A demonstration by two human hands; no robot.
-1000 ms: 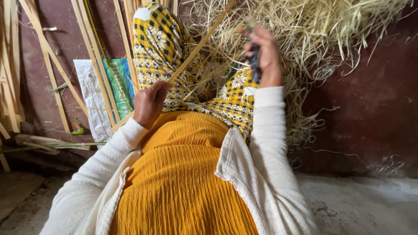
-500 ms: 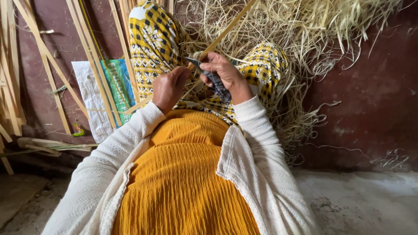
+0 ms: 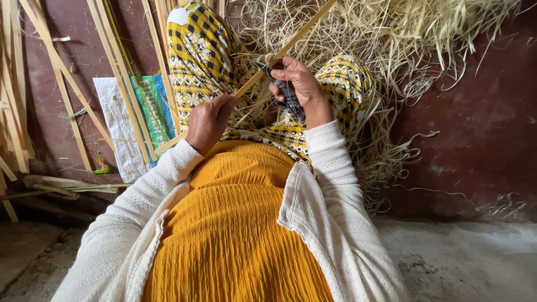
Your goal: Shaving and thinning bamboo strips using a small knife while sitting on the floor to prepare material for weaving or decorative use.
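Observation:
My left hand [image 3: 207, 123] grips a long pale bamboo strip [image 3: 296, 36] near its lower end, over my lap. The strip runs up and to the right across my knees, which are covered in yellow patterned cloth [image 3: 201, 61]. My right hand [image 3: 299, 89] holds a dark knife [image 3: 288, 95] with its blade against the strip, just above the left hand. Both sleeves are white knit, over an orange dress.
A heap of thin straw-coloured shavings [image 3: 391, 45] lies on the dark red floor ahead and to the right. Several bamboo strips [image 3: 106, 72] lie at the left, over a white and green sack [image 3: 128, 123]. Grey concrete [image 3: 475, 263] is at the lower right.
My right hand with the knife has come down from the far right to the strip, close to my left hand. The left hand has kept its hold on the strip.

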